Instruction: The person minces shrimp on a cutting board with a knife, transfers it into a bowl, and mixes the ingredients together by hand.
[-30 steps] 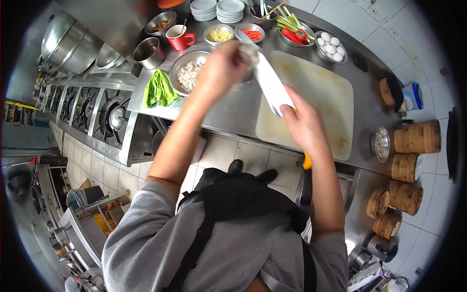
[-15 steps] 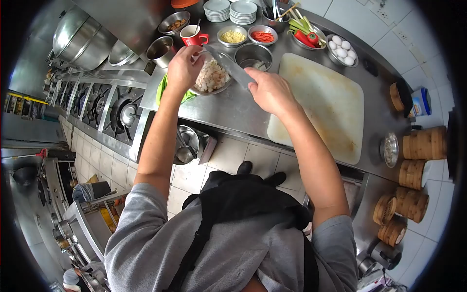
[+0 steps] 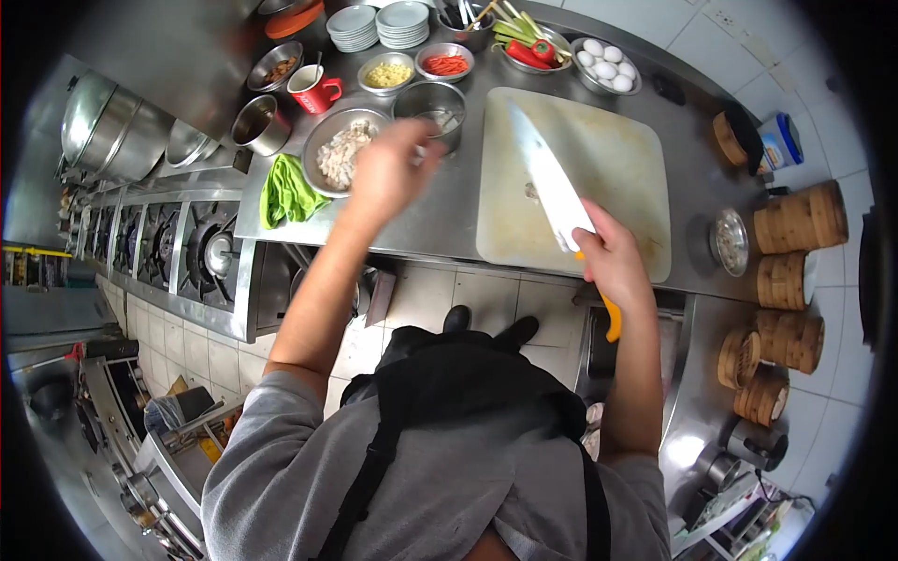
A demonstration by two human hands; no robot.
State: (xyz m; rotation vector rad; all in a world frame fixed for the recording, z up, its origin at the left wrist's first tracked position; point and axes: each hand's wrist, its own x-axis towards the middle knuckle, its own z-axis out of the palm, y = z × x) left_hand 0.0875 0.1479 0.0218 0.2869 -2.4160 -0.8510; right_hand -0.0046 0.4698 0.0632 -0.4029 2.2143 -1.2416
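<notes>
My right hand (image 3: 615, 254) grips a kitchen knife (image 3: 552, 182) by its orange handle. The broad blade slants up and left over the white cutting board (image 3: 617, 159). A small greyish scrap (image 3: 531, 192) lies on the board beside the blade. My left hand (image 3: 391, 173), smeared by motion, hovers at the right edge of a steel bowl of pale chopped pieces (image 3: 343, 154). Whether its fingers hold anything is unclear. Just beyond it stands a deeper round metal container (image 3: 440, 105) with a little pale food inside.
A green cloth (image 3: 288, 192) lies left of the bowl, near the gas burners (image 3: 210, 251). Behind are a red mug (image 3: 313, 90), bowls of yellow bits (image 3: 386, 75) and red strips (image 3: 445, 65), vegetables (image 3: 531, 47) and eggs (image 3: 606, 65). Bamboo steamers (image 3: 795, 220) stand at right.
The knife has swung from over the bowl of chopped pieces to the cutting board in my right hand. My left hand has come off the blade and moved lower. The view has shifted.
</notes>
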